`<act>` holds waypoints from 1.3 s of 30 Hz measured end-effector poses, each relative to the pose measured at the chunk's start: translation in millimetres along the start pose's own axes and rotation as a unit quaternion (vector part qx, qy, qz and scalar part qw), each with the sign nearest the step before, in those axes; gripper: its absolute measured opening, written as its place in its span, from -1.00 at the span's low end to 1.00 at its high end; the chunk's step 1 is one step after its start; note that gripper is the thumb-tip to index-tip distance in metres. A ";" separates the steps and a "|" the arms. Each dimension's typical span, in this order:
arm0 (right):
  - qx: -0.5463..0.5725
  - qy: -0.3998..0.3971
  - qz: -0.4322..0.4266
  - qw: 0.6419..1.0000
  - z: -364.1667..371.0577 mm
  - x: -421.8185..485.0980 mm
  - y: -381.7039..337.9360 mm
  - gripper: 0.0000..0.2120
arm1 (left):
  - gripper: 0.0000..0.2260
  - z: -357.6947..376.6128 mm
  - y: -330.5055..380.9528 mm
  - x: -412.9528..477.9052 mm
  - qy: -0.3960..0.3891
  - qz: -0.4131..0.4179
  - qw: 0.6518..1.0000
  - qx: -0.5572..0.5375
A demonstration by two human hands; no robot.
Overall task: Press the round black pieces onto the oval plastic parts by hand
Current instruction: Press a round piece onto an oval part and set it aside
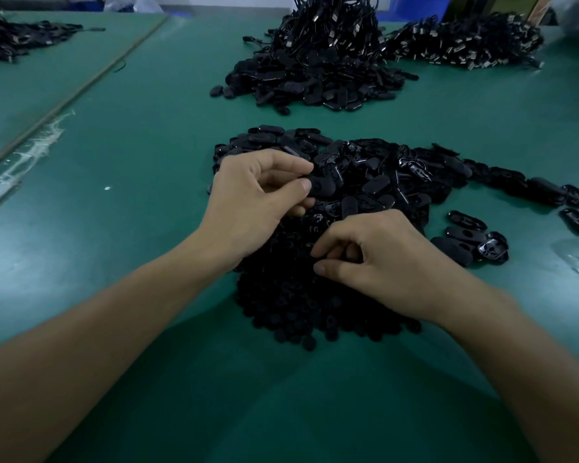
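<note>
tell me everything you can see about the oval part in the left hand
The oval plastic part is black, flat and round-ended, with a smooth, slightly matte plastic look. The left hand pinches one end between thumb and fingertips, so only its other end shows, pointing right. It sits roughly level over the pile of similar oval parts on the green table. Whether a round piece is already on it is too dark to tell.

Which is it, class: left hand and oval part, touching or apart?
Touching. In the head view the left hand pinches the oval plastic part between thumb and forefinger.
</note>
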State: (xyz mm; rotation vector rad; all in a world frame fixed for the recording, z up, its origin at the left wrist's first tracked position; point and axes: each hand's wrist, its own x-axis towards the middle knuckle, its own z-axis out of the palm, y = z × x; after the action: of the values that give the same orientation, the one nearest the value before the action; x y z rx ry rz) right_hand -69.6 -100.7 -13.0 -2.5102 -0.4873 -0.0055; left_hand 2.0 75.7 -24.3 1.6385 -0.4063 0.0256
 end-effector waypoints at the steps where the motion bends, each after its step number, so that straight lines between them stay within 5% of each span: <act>1: -0.006 0.002 0.000 1.000 -0.4 -0.3 -0.3 -0.91 | -0.84 -0.1 -0.2 -0.1 -0.001 0.000 1.000 0.001; 13: -0.014 0.037 0.010 0.999 -5.2 0.5 1.4 -0.80 | -0.84 1.3 -2.1 -2.7 -0.033 0.013 0.997 0.063; 25: 0.115 0.201 0.000 0.973 -3.0 0.3 5.6 -0.82 | -0.85 2.7 -2.1 -4.5 -0.045 0.009 0.997 0.065; 39: 0.205 0.225 0.060 0.951 -8.5 1.8 8.0 -0.86 | -0.83 5.4 1.3 -9.2 -0.043 0.049 0.995 0.069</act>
State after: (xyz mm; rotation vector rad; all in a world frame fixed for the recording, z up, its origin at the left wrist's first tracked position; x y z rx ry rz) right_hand -64.2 -110.8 -10.1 -2.0360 -0.1272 -0.3825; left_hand -8.2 72.8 -26.0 1.7597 -0.5622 0.0581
